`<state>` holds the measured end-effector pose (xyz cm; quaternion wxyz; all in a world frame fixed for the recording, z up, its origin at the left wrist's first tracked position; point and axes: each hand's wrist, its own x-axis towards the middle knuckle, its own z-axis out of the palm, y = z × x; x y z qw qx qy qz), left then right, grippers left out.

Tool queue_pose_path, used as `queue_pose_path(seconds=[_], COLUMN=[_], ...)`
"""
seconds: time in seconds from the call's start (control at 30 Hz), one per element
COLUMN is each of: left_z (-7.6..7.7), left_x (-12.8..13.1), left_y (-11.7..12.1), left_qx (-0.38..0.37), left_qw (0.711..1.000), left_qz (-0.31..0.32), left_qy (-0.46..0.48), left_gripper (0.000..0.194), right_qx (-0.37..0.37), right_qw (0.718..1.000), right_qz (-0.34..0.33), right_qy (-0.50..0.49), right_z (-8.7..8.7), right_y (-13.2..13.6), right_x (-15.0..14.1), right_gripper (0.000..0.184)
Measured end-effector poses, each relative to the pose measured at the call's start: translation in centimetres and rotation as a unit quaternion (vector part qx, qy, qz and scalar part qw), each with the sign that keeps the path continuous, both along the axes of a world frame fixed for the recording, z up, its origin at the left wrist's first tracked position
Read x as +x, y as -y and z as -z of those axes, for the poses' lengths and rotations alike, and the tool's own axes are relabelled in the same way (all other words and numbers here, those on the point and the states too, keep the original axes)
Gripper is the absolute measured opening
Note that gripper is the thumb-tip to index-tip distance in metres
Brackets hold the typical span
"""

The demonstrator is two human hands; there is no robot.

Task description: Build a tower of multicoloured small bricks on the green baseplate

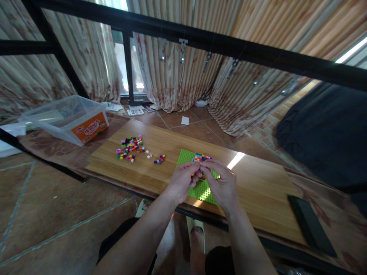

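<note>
My left hand and my right hand meet at the fingertips above a green studded baseplate. Both are closed in a pinch. Small pink and yellow building bricks show among the curled fingers of my left hand. Whatever my right fingertips pinch is too small to make out. Just beyond the fingers, a block of multicoloured bricks sits on the baseplate, partly hidden by my hands. Loose coloured bricks lie in a pile to the left, with a smaller cluster closer to the baseplate.
The wooden board lies on a cloth-covered bench. A clear plastic bin with an orange label stands at its left end. A dark flat object rests at the right end. Beyond the board runs a black metal bar before striped curtains.
</note>
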<state>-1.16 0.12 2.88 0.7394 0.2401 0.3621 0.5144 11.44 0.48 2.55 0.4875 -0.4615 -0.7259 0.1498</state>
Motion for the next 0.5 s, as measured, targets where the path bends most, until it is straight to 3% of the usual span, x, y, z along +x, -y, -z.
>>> queue_pose_path(seconds=[0.27, 0.37, 0.5], left_z=[-0.2, 0.0, 0.0], left_x=[-0.6, -0.7, -0.8], left_y=[-0.4, -0.6, -0.6], left_qx=[-0.020, -0.029, -0.035], left_qw=[0.999, 0.999, 0.998], left_qz=[-0.026, -0.041, -0.052], left_qy=[-0.005, -0.004, -0.006], left_gripper=[0.021, 0.020, 0.018], right_qx=[-0.059, -0.083, -0.062], right_qw=[0.987, 0.985, 0.992], right_qz=[0.128, 0.133, 0.106], right_qy=[-0.077, -0.079, -0.021], right_z=[0.4, 1.1, 1.5], right_y=[-1.1, -1.4, -1.4], right_x=[1.7, 2.0, 1.6], right_gripper=[0.015, 0.015, 0.015])
